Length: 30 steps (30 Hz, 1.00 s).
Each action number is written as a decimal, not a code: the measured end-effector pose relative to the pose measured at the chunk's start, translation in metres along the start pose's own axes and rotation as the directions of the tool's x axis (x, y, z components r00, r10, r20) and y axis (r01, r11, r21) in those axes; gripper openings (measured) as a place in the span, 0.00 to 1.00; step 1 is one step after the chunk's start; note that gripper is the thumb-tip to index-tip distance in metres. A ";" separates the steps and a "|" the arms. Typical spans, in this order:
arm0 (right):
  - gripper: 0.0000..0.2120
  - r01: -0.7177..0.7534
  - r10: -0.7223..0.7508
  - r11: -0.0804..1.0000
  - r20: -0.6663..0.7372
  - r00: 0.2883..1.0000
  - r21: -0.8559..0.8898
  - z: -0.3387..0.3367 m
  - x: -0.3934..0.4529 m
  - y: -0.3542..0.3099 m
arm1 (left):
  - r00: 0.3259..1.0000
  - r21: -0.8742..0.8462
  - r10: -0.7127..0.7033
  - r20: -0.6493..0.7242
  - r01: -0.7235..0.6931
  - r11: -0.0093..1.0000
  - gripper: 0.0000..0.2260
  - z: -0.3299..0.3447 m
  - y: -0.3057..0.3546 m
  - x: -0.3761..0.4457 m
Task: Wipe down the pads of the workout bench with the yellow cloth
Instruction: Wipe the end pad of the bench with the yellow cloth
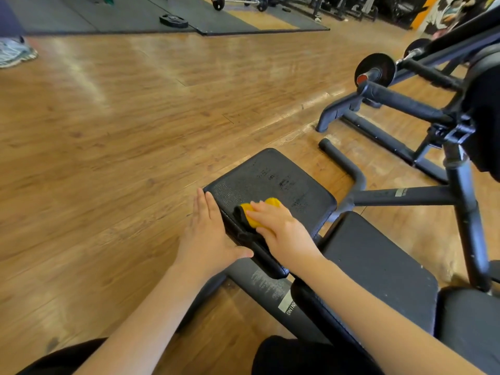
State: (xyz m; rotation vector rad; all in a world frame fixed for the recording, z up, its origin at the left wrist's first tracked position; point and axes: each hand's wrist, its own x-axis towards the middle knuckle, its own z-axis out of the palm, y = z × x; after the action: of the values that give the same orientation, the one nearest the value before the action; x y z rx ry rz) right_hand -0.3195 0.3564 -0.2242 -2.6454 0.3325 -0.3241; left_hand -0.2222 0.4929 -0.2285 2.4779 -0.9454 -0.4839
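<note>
A gym with a wooden floor [121, 125] and dark mats [189, 14] at the far end. In front, a black workout bench [378, 266] with a square end pad [270, 174]. The right hand [281, 228] lies flat, fingers straight, pressing the yellow cloth [253, 219] onto that pad's near left part. The left hand [208, 236], open and holding nothing, rests against the pad's left edge. A weight machine [405, 104] stands to the right.

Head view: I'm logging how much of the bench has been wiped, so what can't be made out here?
- Yellow cloth: mostly hidden under the right hand.
- Front pad: its left side face is covered by the left hand.
- Nearest pad: cut off by the right and bottom edges.
- Frame label: print too small and blurred to read.
</note>
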 end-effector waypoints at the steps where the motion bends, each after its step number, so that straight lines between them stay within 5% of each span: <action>1: 0.17 0.016 -0.016 1.000 0.012 1.000 0.005 0.000 -0.011 0.001 | 1.000 -0.010 0.004 -0.009 -0.004 1.000 0.60 0.001 -0.001 0.000; 16: 0.17 0.038 -0.038 0.999 0.067 0.997 0.010 0.011 0.079 -0.025 | 0.997 -0.197 -0.016 -0.073 0.001 0.980 0.63 0.006 -0.004 -0.003; 30: 0.21 -0.031 0.032 0.999 0.062 0.998 -0.020 -0.021 -0.054 0.012 | 0.998 -0.108 0.018 -0.056 -0.023 0.994 0.63 0.004 -0.004 0.000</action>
State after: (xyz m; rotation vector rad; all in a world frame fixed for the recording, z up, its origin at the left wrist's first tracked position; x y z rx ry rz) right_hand -0.3785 0.3528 -0.2206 -2.6594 0.3578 -0.2293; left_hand -0.2221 0.4945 -0.2337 2.3695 -0.8981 -0.4465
